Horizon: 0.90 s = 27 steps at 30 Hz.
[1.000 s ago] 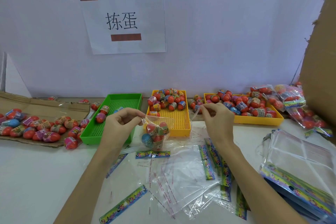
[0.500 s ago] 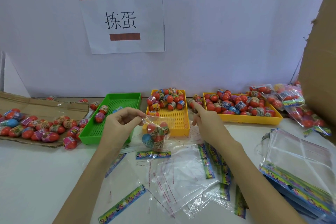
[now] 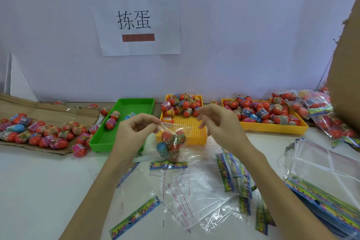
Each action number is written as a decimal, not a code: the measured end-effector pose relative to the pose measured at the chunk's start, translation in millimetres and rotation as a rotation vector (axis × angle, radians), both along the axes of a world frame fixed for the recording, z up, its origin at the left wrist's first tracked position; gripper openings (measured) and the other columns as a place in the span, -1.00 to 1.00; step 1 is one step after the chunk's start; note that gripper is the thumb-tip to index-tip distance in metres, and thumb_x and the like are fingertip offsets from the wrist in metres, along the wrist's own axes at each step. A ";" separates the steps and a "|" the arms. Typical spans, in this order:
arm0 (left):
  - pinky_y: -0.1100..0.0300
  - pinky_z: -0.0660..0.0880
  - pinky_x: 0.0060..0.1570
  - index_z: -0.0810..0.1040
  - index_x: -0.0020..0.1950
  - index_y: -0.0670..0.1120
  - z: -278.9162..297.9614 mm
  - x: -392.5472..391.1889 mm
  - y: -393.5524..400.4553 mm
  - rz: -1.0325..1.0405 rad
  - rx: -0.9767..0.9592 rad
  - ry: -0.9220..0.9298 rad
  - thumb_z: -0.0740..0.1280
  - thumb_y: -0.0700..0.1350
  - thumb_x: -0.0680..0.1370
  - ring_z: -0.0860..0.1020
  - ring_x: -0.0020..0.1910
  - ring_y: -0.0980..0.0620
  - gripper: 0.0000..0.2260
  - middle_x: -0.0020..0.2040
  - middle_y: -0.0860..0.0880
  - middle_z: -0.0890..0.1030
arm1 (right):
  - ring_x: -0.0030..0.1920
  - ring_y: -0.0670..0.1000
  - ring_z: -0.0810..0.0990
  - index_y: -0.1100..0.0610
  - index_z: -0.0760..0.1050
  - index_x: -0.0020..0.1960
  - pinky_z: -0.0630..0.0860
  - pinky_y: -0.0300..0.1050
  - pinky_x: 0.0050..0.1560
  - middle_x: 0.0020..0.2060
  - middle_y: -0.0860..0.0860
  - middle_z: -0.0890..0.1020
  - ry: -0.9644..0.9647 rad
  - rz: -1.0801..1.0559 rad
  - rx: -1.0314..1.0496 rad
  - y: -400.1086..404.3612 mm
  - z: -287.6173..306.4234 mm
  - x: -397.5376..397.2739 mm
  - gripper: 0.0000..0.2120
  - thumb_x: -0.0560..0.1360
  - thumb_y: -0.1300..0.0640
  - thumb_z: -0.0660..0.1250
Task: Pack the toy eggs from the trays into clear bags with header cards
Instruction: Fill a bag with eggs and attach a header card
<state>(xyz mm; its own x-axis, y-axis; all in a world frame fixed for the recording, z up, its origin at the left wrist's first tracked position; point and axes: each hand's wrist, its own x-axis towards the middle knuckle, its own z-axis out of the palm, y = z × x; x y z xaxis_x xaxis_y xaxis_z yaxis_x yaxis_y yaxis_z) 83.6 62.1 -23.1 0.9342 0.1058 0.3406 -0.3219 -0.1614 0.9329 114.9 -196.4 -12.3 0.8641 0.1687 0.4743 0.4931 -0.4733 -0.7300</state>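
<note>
Only the head view to go on here. Left hand (image 3: 134,134) is pinching the open top edge of a clear bag (image 3: 172,142), holding it up just in front of the middle yellow tray (image 3: 200,136). The bag hangs mouth up with its colourful header card (image 3: 168,165) at the bottom, near the table. Inside I can make out a few toy eggs: mostly red ones plus a blue egg (image 3: 162,149) low on the left side.

Right hand (image 3: 216,122) is in mid-air beside the bag's mouth, fingers loosely curled. It's a bit blurred, so I can't tell if it has an egg or is pinching the bag's far edge; looks like nothing is in it.

So my read: we're mid-fill on this bag. Next move probably means either grabbing another egg from the pile at the back of the middle tray (image 3: 182,104) or the fuller right yellow tray (image 3: 272,126), or taking hold of the mouth to close it. Either way the left pinch has to keep that mouth spread.

The green tray (image 3: 101,142) has only a couple of eggs. More loose eggs sit on the flattened cardboard (image 3: 48,112) at left, packed bags are piled far right (image 3: 315,103), and empty bags (image 3: 194,195) lie scattered on the table.
</note>
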 end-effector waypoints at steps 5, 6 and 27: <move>0.28 0.62 -0.02 0.77 -0.09 -0.03 -1.3 0.7 1.4 0.004 -0.020 0.028 0.46 -0.35 0.54 0.71 -0.14 0.02 -0.77 -0.16 -0.10 0.75 | 0.11 -0.19 0.63 -0.15 0.40 0.46 0.65 -0.16 -0.01 0.12 -0.12 0.63 0.170 0.255 -0.123 7.4 -4.0 -2.0 -0.44 0.56 0.20 0.45; 0.27 0.62 -0.01 0.77 -0.08 -0.03 -1.6 0.7 1.2 0.001 -0.017 0.036 0.48 -0.33 0.53 0.71 -0.14 0.02 -0.80 -0.15 -0.10 0.75 | 0.11 -0.22 0.62 -0.16 0.41 0.46 0.65 -0.18 0.03 0.13 -0.13 0.62 0.170 0.248 -0.149 8.8 -6.2 -3.0 -0.44 0.55 0.19 0.47; 0.22 0.59 -0.25 0.59 -0.02 -0.18 -9.6 4.8 -7.0 0.046 0.019 -0.027 0.42 -0.21 0.63 0.62 -0.32 0.01 -0.94 -0.30 -0.10 0.65 | -0.03 -0.11 0.69 -0.16 0.57 0.20 0.64 -0.17 -0.01 -0.10 -0.12 0.67 0.179 0.295 0.101 38.1 -25.9 -9.6 -0.63 0.47 0.13 0.56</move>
